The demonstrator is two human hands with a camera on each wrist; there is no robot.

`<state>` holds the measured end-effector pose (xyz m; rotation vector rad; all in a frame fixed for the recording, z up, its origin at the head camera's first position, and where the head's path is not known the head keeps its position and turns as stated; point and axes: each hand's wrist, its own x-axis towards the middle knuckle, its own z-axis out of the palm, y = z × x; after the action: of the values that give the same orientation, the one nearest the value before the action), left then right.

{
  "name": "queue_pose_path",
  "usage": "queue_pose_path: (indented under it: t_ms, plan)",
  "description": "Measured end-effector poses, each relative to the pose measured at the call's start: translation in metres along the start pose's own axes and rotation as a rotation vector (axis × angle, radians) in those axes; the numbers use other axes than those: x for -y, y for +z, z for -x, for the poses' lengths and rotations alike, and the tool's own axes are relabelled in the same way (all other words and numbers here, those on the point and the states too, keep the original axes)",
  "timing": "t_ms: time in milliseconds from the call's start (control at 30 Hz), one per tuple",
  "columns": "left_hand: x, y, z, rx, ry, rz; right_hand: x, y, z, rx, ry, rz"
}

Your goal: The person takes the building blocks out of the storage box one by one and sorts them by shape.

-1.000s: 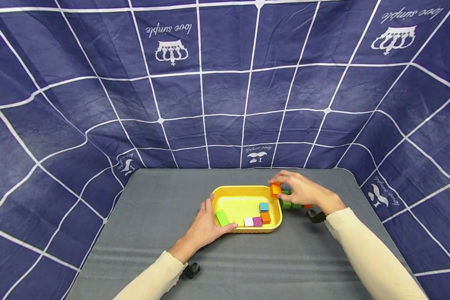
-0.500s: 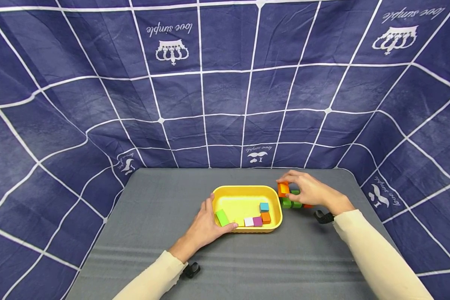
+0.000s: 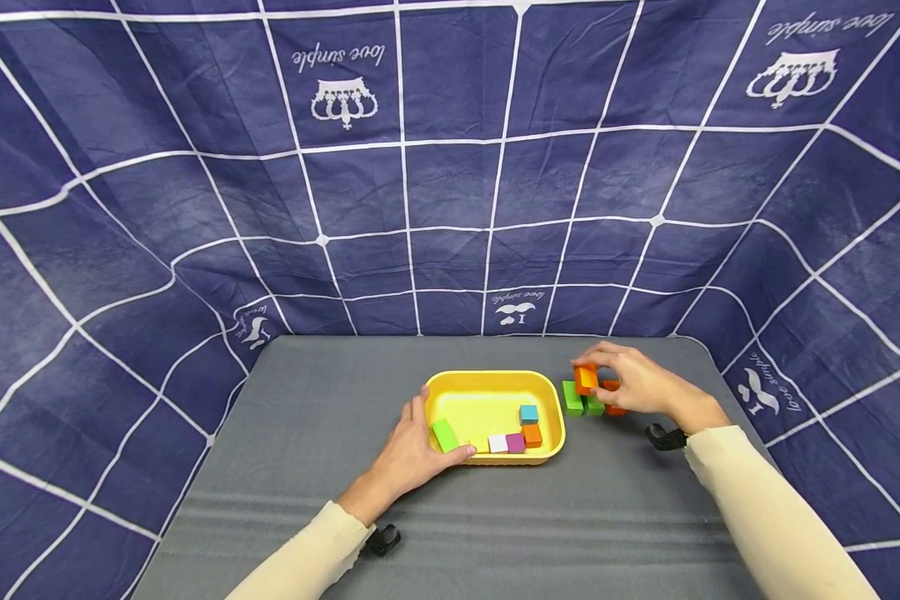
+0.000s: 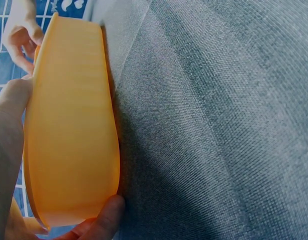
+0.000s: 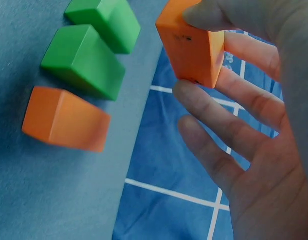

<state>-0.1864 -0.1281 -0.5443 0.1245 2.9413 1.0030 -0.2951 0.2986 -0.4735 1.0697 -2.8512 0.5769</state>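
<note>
A person's left hand [image 3: 408,454] grips the near-left corner of a shallow yellow tray [image 3: 495,379] on a grey, felt-like desk [image 3: 330,392], thumb up along the left rim and fingers wrapped over the near edge. The left wrist view shows the tray's smooth, rounded outer wall [image 4: 69,125] against the desk's fine woven surface [image 4: 219,125], with the thumb tip [image 4: 106,212] pressed at its base. The cream-sleeved left forearm [image 3: 307,558] comes in from 7 o'clock.

Inside the tray, solid matt blocks lie along the near wall: a long green block [image 3: 444,435] tilted at the left by the fingertips, then a white block [image 3: 497,444], a purple block [image 3: 515,442] and an orange cube [image 3: 532,434], with a teal cube [image 3: 528,413] just behind it.

At 3 o'clock of the tray, just beside its right rim, two green blocks [image 3: 579,402] and an orange block [image 3: 612,392] rest on the desk. The right wrist view shows these as square-edged pieces, the green pair [image 5: 89,55] touching and the orange one [image 5: 64,119] next to them.

The right hand [image 3: 641,383] holds a second orange block [image 3: 586,377] above that cluster, pinched between thumb and fingertips; in the right wrist view the block [image 5: 191,45] is clear of the desk, the other fingers [image 5: 229,125] loosely spread below it. The right forearm [image 3: 765,517] reaches in from 5 o'clock. A navy cloth [image 3: 450,167] with a white grid hangs behind.
</note>
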Motion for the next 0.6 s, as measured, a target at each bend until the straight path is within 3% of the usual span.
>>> queue_pose_path:
  t_ms: [600]
  plan:
    - [0.0, 0.0, 0.0, 0.002, -0.004, -0.005, -0.022, 0.002, 0.033, -0.019, 0.051, 0.023]
